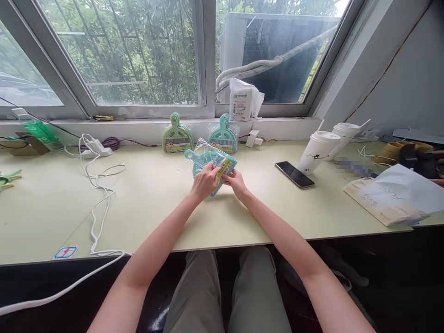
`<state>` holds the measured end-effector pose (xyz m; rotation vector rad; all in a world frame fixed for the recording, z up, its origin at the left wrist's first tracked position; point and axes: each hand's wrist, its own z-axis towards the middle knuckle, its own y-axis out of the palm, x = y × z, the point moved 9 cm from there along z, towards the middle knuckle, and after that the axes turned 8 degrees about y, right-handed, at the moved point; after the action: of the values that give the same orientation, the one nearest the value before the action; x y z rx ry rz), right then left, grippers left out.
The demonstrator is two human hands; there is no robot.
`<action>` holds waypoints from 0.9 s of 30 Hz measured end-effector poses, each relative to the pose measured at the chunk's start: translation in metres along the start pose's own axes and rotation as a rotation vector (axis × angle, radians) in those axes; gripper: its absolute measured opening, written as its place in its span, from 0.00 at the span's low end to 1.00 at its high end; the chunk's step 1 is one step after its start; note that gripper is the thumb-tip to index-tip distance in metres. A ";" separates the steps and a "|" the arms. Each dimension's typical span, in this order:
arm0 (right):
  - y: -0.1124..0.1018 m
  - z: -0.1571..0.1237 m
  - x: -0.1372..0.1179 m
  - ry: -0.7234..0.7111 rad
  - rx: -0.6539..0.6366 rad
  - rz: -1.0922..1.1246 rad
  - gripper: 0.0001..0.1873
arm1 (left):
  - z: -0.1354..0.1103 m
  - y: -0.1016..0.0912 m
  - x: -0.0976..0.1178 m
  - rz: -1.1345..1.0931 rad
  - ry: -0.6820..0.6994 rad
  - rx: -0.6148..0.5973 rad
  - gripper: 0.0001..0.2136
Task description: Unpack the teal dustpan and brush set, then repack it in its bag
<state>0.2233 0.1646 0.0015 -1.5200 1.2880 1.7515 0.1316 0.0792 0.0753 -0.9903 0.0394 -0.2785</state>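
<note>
Tabletop near edge bare in front of both forearms. Left hand and right hand both grip a wrapped teal dustpan, mid-tabletop, tilted. Phone and cups right; white cable left. Two more dustpans lean against the sill behind.

Both hands, left hand, right hand, grip wrapped teal dustpan set above desk

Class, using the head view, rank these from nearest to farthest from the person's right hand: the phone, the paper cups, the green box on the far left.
1. Phone, just right of the right hand.
2. Paper cups, farther right, behind the phone.
3. Green box, far left by the window.
</note>
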 end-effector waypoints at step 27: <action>-0.005 0.000 -0.004 -0.083 0.025 0.083 0.17 | 0.002 0.006 0.011 0.156 0.117 -0.034 0.26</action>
<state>0.2286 0.1677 0.0032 -1.3833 1.3439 1.8233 0.1438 0.0812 0.0721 -0.9981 0.2277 -0.1925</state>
